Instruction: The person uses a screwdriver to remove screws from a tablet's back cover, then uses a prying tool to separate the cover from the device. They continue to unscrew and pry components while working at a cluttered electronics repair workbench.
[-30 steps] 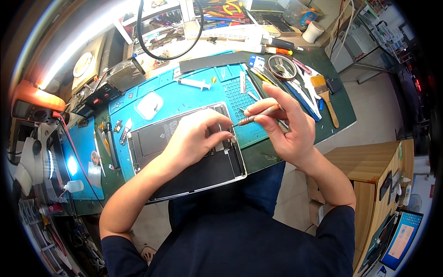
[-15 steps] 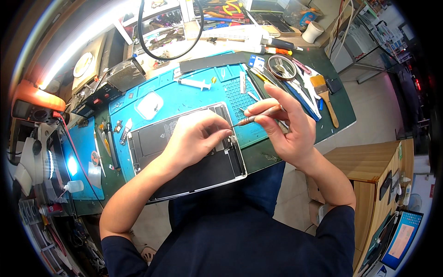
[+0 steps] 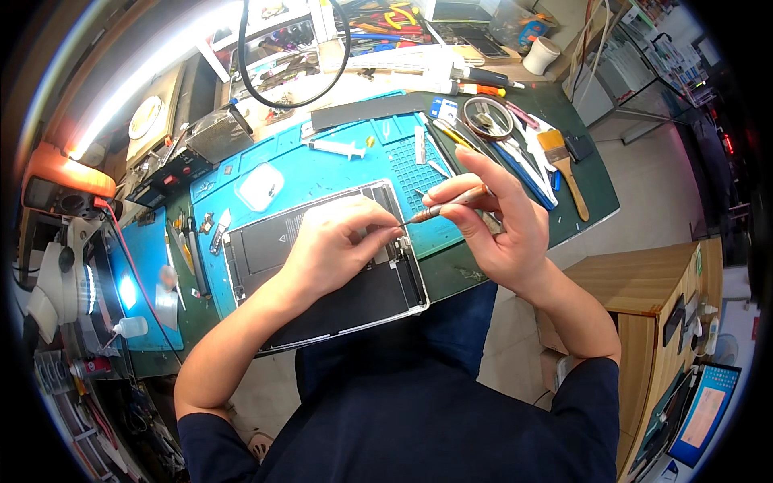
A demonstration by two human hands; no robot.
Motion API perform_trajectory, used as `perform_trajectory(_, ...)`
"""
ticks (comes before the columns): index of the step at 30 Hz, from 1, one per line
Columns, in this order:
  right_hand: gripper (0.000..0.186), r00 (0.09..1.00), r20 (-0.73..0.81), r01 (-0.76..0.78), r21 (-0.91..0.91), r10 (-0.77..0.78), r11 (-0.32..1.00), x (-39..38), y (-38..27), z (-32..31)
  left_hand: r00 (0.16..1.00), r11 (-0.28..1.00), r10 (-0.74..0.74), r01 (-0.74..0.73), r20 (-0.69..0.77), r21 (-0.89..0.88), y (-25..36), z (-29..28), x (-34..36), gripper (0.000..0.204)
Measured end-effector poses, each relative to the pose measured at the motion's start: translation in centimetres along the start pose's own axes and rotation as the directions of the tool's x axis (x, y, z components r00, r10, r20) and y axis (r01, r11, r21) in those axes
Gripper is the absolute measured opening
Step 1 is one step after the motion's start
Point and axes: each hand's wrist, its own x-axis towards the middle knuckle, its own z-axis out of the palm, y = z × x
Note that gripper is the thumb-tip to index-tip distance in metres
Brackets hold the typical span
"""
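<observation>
Two bare hands work at mid-frame over an opened tablet-like device (image 3: pixel 366 290), which lies slanted at the lower centre, partly on the blue mat (image 3: pixel 322 172), its lower edge toward your lap. Your right hand (image 3: pixel 515 225), right of centre, pinches a slim pointed tool (image 3: pixel 435 212) between thumb and fingers, another finger raised; the tip points left, to the device's right edge. Your left hand (image 3: pixel 334 241) arches over the device, thumb and forefinger drawn close together beside that tip; whether they grip any small part, you cannot tell from here.

Expect the device's shell to be thin and stiff, rather flat for its weight, and smooth enough to slip. Its dark inner panels and the small parts along the right edge look delicate, so hold it by the metal rim and keep pressure off the middle. The tool should feel light and rigid; its narrow shaft offers little grip, so take it on the thicker brown body, well behind the point.
</observation>
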Motion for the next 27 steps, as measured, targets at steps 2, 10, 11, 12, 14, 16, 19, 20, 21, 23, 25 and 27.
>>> perform_trajectory(2,0.055,1.0,-0.002,0.006,-0.003,-0.006,1.0,0.0,0.0,0.0,1.0,1.0,0.001,-0.001,0.003,0.005,0.1,0.0,0.0,0.008)
perform_trajectory(10,0.053,0.998,-0.042,-0.04,0.033,0.042,0.999,-0.1,-0.2,0.6,1.0,1.0,-0.001,0.001,-0.007,0.014,0.4,0.1,-0.1,0.007)
perform_trajectory(11,0.053,0.999,-0.02,-0.041,0.024,0.041,0.999,0.0,-0.3,0.6,1.0,1.0,0.004,-0.004,-0.008,0.019,0.4,0.1,-0.1,0.007)
perform_trajectory(12,0.054,0.999,0.002,-0.041,0.015,0.041,0.999,0.1,-0.6,0.5,1.0,1.0,0.009,-0.009,-0.007,0.023,0.4,0.1,-0.1,0.007)
perform_trajectory(14,0.054,0.998,0.05,-0.037,-0.022,0.038,0.999,0.2,-0.8,0.4,1.0,0.999,0.018,-0.018,-0.006,0.033,0.3,0.2,-0.2,0.007)
perform_trajectory(16,0.054,0.994,0.101,-0.026,-0.079,0.034,0.997,0.1,-0.7,0.0,0.999,0.999,0.035,-0.035,-0.013,0.016,0.2,0.4,-0.3,0.006)
perform_trajectory(19,0.054,0.997,0.058,-0.041,-0.09,0.047,0.995,0.0,-0.9,0.0,0.999,0.999,0.048,-0.048,0.019,0.001,-0.1,0.4,-0.5,0.012)
perform_trajectory(20,0.054,0.996,0.061,-0.052,-0.095,0.058,0.994,0.0,-0.9,0.1,0.998,0.999,0.048,-0.048,0.036,-0.002,-0.2,0.4,-0.5,0.015)
perform_trajectory(21,0.054,0.996,0.064,-0.063,-0.101,0.07,0.993,0.0,-1.0,0.1,0.998,1.0,0.024,-0.023,0.058,-0.014,-0.1,0.4,-0.5,0.019)
perform_trajectory(23,0.054,0.994,0.073,-0.072,-0.118,0.081,0.99,-0.1,-0.9,0.2,0.995,0.999,-0.022,0.026,0.102,-0.038,0.1,0.4,-0.5,0.027)
perform_trajectory(25,0.055,0.993,0.084,-0.07,-0.141,0.083,0.988,-0.3,-0.6,0.2,0.992,0.999,-0.033,0.033,0.125,-0.005,0.3,0.2,-0.5,0.032)
perform_trajectory(27,0.056,0.99,0.123,-0.034,-0.22,0.063,0.975,-0.1,-0.4,0.3,0.992,1.0,0.0,-0.001,0.128,0.008,0.1,0.2,-0.7,0.033)
